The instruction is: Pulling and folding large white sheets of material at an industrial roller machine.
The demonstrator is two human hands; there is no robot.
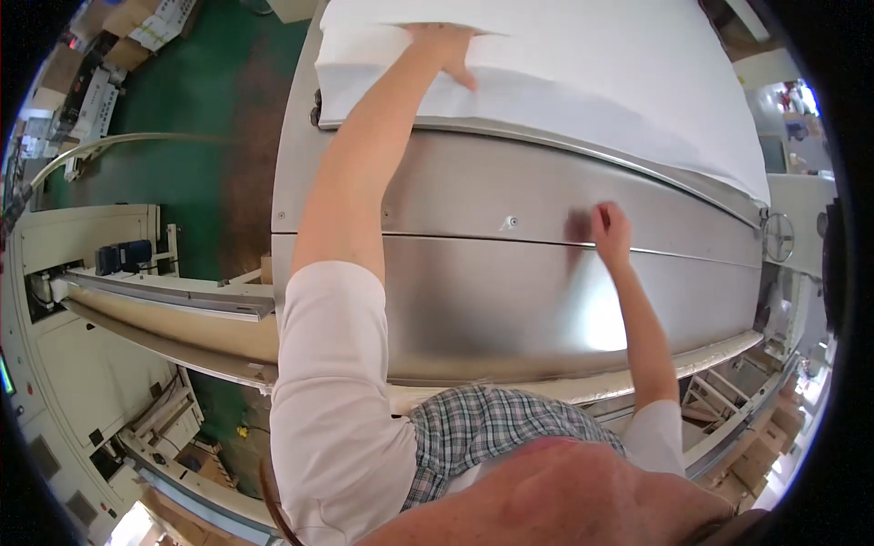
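Note:
A broad white sheet (564,68), cloth or paper, lies over the far part of the machine and sags in soft folds near its front edge. My left hand (443,45) reaches far forward and presses on it. Its thumb stretches away from the fingers, whose tips are partly hidden at a crease. Closer to me, my right hand (611,232) is loosely curled just over the brushed metal panel (482,300), beside its long seam. Nothing shows in that hand. Its dark reflection appears in the metal.
A metal bar (583,146) runs along the sheet's front edge. A handwheel (778,237) sits at the right end. On the left are a cream machine housing (91,364), a curved hose (118,138) and green floor (182,100); cardboard boxes (127,50) stand at far left.

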